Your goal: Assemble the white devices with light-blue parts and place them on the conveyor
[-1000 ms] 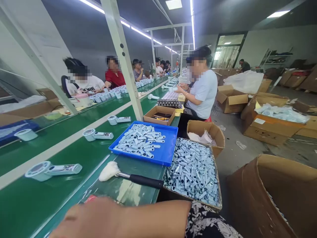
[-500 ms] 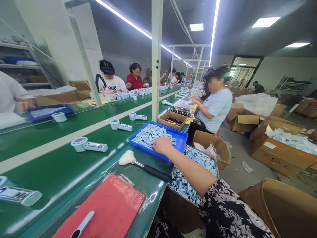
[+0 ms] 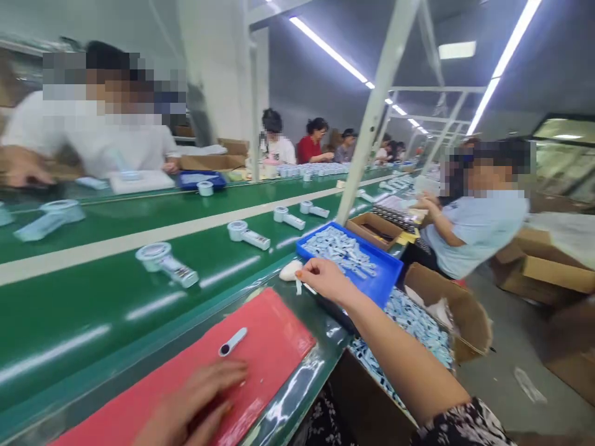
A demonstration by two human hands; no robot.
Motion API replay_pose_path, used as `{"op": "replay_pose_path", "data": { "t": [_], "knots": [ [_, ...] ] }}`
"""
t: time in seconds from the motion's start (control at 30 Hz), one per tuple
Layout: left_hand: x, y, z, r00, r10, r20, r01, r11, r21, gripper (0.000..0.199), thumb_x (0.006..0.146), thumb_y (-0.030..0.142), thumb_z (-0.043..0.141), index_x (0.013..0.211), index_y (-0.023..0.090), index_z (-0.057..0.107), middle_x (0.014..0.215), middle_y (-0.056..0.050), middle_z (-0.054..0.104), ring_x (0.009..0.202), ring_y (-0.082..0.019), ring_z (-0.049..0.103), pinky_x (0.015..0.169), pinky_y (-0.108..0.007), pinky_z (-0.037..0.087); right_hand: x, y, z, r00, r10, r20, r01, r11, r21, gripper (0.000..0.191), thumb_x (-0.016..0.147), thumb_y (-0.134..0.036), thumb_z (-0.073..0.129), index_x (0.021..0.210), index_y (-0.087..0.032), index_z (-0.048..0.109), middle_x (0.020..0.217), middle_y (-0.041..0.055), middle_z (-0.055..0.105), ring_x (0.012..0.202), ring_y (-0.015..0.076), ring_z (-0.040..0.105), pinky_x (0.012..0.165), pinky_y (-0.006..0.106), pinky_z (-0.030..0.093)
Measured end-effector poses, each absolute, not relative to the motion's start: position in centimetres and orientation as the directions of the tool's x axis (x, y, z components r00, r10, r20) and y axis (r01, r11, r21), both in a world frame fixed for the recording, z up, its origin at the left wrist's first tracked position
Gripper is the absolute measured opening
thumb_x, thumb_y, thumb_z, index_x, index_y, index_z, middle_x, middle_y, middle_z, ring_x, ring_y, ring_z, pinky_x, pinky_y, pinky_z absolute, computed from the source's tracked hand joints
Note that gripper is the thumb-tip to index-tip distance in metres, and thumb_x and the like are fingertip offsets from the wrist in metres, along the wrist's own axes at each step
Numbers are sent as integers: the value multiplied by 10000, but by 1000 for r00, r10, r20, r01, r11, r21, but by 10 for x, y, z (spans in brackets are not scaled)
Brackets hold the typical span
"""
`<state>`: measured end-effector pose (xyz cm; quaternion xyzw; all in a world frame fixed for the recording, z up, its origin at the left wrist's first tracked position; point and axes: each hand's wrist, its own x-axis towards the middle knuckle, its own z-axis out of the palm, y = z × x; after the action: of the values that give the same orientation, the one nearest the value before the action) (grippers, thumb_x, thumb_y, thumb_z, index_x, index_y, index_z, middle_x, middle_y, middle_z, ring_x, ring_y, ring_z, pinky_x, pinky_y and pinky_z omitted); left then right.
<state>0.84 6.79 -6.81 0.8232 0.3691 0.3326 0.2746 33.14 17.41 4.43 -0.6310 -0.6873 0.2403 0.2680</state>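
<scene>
My right hand [image 3: 328, 282] pinches a small pale plastic piece [image 3: 298, 287] between thumb and fingertips. It is held above the white, cloth-like head [image 3: 289, 271] of a black-handled tool, whose handle is largely hidden under my arm. Just behind is a blue tray [image 3: 379, 285] of loose pale-blue plastic pieces [image 3: 341, 248]. My left hand [image 3: 199, 396], slightly blurred, reaches over the red mat [image 3: 274, 322] with fingers extended and nothing visible in them. Beyond its fingertips, a slim pale-blue piece with a dark round end [image 3: 233, 342] lies on the mat.
White round-headed handled devices [image 3: 167, 263] stand along the green conveyor belt [image 3: 106, 297]. A cardboard box [image 3: 372, 384] full of pale-blue parts sits below the table edge. A slanted white post [image 3: 372, 124] rises behind the tray. Co-workers sit across the belt and at right.
My right hand has left the tray and come toward the mat with a small pale piece. My left hand has entered over the mat. The view has swung left.
</scene>
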Motion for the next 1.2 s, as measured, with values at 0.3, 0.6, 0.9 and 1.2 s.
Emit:
{"op": "replay_pose_path", "data": {
  "t": [0.3,0.6,0.9,1.2],
  "knots": [
    [27,59,-11,290,957,15,-32,-6,999,470,876,471,726,1283,243,671,1180,-92,717,1067,-248,669,991,-410,559,215,102,37,-492,870,39,530,334,-780,161,877,-232,683,726,-233,627,768,-51,670,696,123,580,630,257,395],
    [25,61,-14,335,941,-40,-246,129,961,385,892,420,746,1238,266,675,1144,-54,738,1034,-198,696,1025,-356,522,234,93,28,-445,878,175,385,364,-848,157,951,-173,600,978,-271,720,938,-40,707,767,111,600,705,250,460],
    [24,61,-12,314,946,-81,-140,131,981,410,851,452,783,1201,254,701,1165,-68,729,1053,-220,675,1004,-351,528,243,76,10,-559,713,424,521,700,-489,276,1017,-232,527,1177,-314,737,897,26,604,812,154,589,710,279,468],
    [24,59,-16,362,927,-97,-154,161,975,357,879,441,765,1189,278,693,1125,-34,725,978,-165,663,909,-266,545,236,79,-2,-621,543,565,590,798,-119,160,1017,-317,567,1016,-277,722,873,-5,649,773,161,553,650,303,374]
  ]
}}
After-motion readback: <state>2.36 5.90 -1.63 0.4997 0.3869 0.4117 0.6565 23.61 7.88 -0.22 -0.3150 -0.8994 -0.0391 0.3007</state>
